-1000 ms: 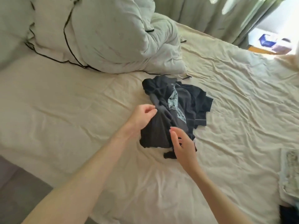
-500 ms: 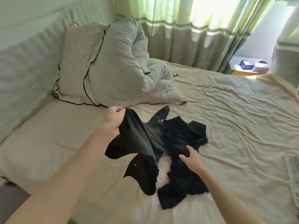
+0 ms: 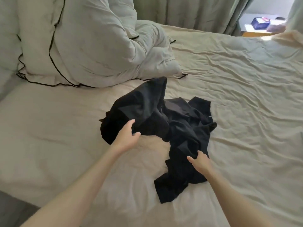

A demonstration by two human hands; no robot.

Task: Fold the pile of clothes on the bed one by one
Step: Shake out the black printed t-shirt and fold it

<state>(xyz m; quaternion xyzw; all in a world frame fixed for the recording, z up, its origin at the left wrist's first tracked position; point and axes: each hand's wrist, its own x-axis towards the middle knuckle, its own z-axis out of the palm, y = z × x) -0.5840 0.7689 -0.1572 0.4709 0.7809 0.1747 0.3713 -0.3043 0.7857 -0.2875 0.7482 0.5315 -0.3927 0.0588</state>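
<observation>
A crumpled heap of black clothes [image 3: 172, 126] lies in the middle of the beige bed sheet [image 3: 246, 99]. My left hand [image 3: 127, 136] grips the near left edge of the black fabric, thumb on the near side and fingers tucked into the cloth. My right hand [image 3: 199, 162] pinches a fold at the heap's lower right, where a strip of black cloth trails toward the bed's near edge. How many garments make up the heap cannot be told.
A bunched pale duvet and pillow [image 3: 85, 46] with black piping stand at the back left, just behind the clothes. Green curtains [image 3: 188, 12] hang beyond the bed. A small table with a blue box [image 3: 260, 24] sits at the far right.
My left hand, which held the black garment lifted half a second ago, has lowered it onto the bed. My right hand has shifted nearer me on the cloth. The heap now lies spread out.
</observation>
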